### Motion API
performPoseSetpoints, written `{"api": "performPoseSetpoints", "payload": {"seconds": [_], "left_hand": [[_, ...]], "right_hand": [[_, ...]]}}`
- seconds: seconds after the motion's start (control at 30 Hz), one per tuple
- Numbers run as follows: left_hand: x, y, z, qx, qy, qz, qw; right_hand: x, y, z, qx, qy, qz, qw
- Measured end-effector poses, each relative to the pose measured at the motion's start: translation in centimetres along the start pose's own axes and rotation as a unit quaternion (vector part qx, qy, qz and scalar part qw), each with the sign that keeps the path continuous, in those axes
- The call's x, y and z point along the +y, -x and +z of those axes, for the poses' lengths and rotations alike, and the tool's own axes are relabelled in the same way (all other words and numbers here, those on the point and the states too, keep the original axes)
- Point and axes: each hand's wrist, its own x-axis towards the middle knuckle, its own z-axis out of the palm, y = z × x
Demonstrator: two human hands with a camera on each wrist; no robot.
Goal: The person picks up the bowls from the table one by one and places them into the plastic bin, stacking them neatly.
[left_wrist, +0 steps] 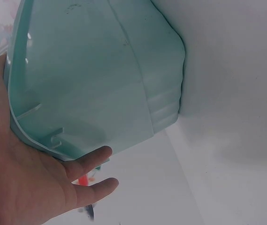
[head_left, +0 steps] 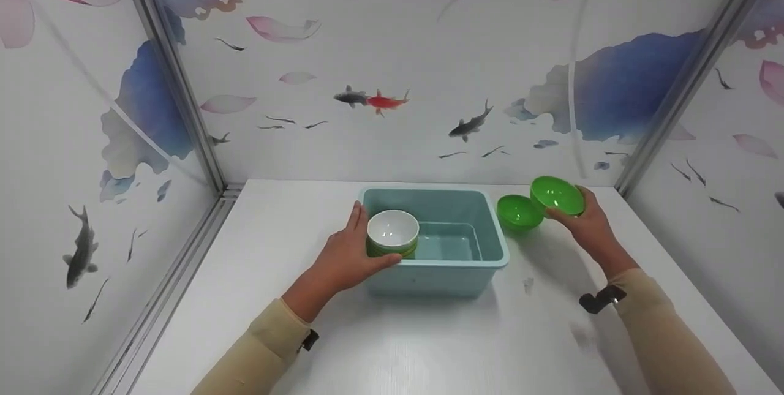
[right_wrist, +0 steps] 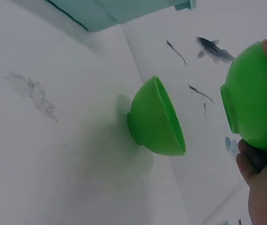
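My right hand (head_left: 593, 226) holds a green bowl (head_left: 556, 195) by its side, thumb near the rim and fingers around the underside. The bowl is raised above a second green bowl (head_left: 519, 211), which stands upright on the table; both also show in the right wrist view. With fingers fairly straight, my left hand (head_left: 349, 254) rests on the left front corner of a light teal plastic bin (head_left: 429, 278). Its thumb lies along the front rim. Inside the bin's left part, a white bowl (head_left: 393, 228) tops a stack with green below, partly hidden by that hand.
The bin stands on a white table (head_left: 392, 346) close to the back panel (head_left: 398, 150), which is printed with fish and petals. Side panels in metal frames (head_left: 177, 76) enclose the table left and right. A faint smudge (right_wrist: 32, 96) marks the tabletop.
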Motion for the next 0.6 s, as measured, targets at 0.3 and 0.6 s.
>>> {"api": "performPoseSetpoints", "payload": {"seconds": [0.3,0.6], "left_hand": [[0.1,-0.1,0.0,0.001,0.002,-0.003,1.0],[0.0,-0.1,0.0,0.001,0.003,-0.002,1.0]], "right_hand": [[-2.7,0.3,0.2,-0.023,0.011,-0.019,0.9995],[-5.6,0.9,0.7,-0.043,0.017,-0.036,0.9983]]}}
